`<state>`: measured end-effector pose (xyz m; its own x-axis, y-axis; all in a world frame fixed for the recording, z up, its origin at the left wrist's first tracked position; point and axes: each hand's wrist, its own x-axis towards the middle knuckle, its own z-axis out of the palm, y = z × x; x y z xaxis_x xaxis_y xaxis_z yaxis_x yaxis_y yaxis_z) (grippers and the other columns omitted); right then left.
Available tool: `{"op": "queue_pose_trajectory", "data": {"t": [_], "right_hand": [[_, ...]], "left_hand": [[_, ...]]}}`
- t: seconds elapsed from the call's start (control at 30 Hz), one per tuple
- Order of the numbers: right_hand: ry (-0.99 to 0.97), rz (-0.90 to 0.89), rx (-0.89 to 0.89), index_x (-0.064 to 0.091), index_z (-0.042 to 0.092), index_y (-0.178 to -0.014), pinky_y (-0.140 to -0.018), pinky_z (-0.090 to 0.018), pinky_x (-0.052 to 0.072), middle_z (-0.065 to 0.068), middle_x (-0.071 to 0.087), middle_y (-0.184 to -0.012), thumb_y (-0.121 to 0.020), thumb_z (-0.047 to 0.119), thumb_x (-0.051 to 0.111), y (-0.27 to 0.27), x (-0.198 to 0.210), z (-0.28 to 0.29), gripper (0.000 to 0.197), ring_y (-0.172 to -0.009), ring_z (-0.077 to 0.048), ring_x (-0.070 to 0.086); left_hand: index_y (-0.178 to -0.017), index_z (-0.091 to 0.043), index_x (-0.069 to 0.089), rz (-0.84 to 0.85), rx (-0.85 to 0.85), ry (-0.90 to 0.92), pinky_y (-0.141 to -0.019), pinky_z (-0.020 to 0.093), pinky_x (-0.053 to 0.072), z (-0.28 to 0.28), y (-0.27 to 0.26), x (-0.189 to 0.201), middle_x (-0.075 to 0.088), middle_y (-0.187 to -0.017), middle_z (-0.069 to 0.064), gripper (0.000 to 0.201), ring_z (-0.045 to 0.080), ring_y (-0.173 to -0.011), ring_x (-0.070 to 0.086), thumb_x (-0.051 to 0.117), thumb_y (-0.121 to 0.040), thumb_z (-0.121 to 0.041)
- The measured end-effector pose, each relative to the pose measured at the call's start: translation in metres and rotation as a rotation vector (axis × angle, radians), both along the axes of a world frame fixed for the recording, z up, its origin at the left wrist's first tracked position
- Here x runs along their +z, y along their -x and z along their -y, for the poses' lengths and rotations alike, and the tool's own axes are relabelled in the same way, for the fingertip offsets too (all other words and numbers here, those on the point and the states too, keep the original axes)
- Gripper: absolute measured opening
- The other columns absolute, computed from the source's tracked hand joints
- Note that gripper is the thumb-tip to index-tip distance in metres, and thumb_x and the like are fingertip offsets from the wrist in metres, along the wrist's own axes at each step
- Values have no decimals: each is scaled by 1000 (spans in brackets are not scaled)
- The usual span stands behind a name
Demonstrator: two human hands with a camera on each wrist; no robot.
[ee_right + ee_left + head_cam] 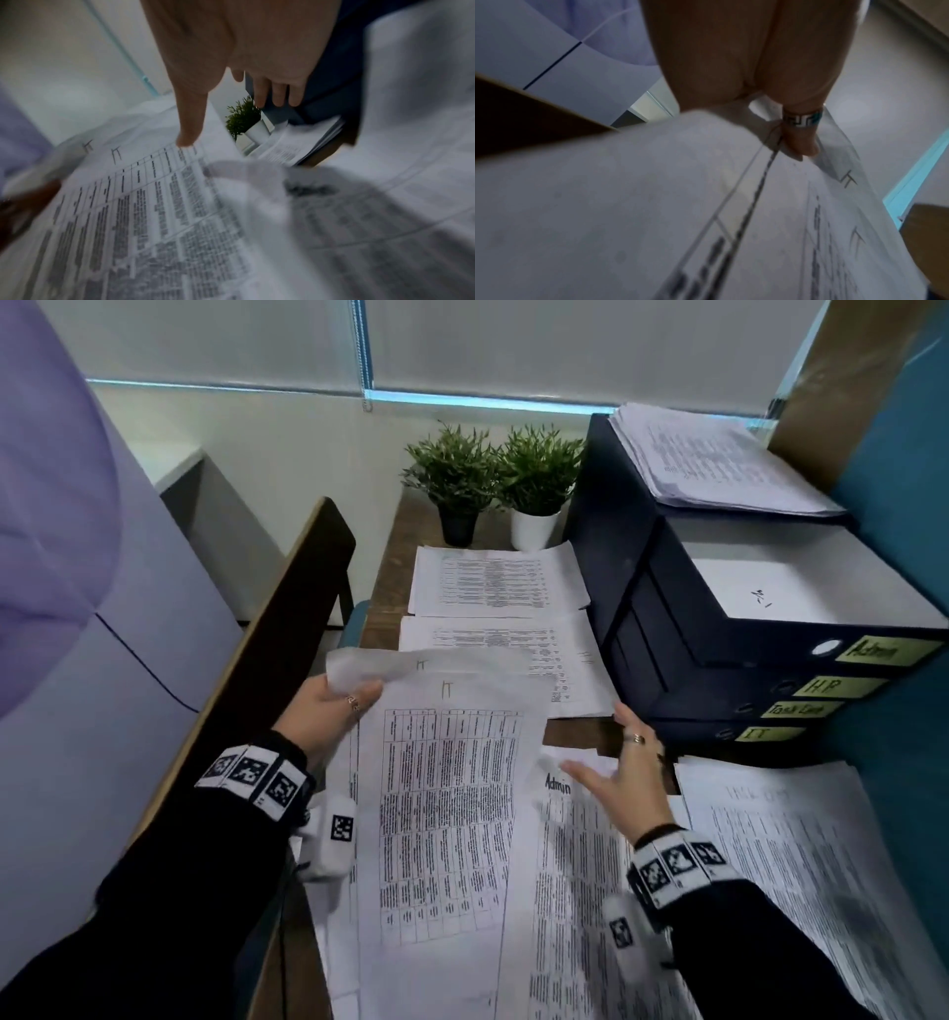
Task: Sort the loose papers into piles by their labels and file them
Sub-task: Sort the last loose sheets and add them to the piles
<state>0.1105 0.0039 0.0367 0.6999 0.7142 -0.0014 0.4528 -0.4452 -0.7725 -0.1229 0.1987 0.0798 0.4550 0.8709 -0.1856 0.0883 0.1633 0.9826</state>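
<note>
IT-labelled sheets [447,814] held up off the counter [575,737], pinched at the top corner by left hand [328,706]; presumably gathered as one pile for filing. Admin-labelled sheet [565,839] lying directly beneath right hand [624,778], fingers spread and relaxed, gripping nothing, hovering over it, likely next pick. Further printed piles [500,582] laid flat beyond both hands, kept apart by label. Stack of dark binders [719,660] just past right hand's fingertips, spine tags Admin, HP, IT readable. Two potted plants [493,480] farthest off.
</note>
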Motion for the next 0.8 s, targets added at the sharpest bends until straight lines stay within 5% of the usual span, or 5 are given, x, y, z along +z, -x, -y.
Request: {"op": "queue_pose_trajectory", "data": {"t": [0.13, 0.33, 0.43, 0.57, 0.8], "right_hand": [[-20, -384, 126, 23, 15, -143, -103, -29, 40, 1, 42, -137, -66, 25, 81, 29, 14, -59, 98, -126, -15, 44], [-303, -564, 50, 53, 16, -66, -56, -23, 48, 14, 57, -49, -82, 26, 69, 48, 29, -91, 25, -49, -1, 56], [-512, -662, -118, 56, 17, -74, -63, -32, 51, 5, 68, -67, -83, 29, 67, 37, 41, -100, 19, -62, -8, 62], [-685, -599, -371, 47, 14, -79, -70, -25, 47, -1, 58, -84, -85, 26, 65, 4, 56, -95, 23, -79, -13, 55], [-644, -505, -477, 51, 3, -101, -55, -13, 42, -5, 59, -90, -88, 26, 62, -30, 62, -59, 29, -85, -17, 54]], "left_hand": [[-98, -11, 63, 57, -19, 1, -60, 14, 53, -8, 11, 15, 69, -90, 1, 14, 4, -76, 70, 51, -92, -8], [-117, -15, 58, 287, 197, 204, -63, 24, 52, -29, 40, 11, 68, -77, -4, 51, 8, -65, 63, 25, -97, -49], [-118, -8, 57, -268, 117, 118, -89, 33, 49, -35, 64, -35, 63, -114, 10, 49, 23, -98, 59, 44, -93, -48], [-109, -13, 51, -876, -364, -22, -68, 21, 40, -16, 75, -84, 51, -103, 2, 34, 24, -106, 55, 68, -83, -27], [-74, -17, 58, -1073, -163, -163, -59, 22, 39, -11, 69, -81, 62, -82, 0, 18, 12, -73, 55, 76, -71, -13]]}}
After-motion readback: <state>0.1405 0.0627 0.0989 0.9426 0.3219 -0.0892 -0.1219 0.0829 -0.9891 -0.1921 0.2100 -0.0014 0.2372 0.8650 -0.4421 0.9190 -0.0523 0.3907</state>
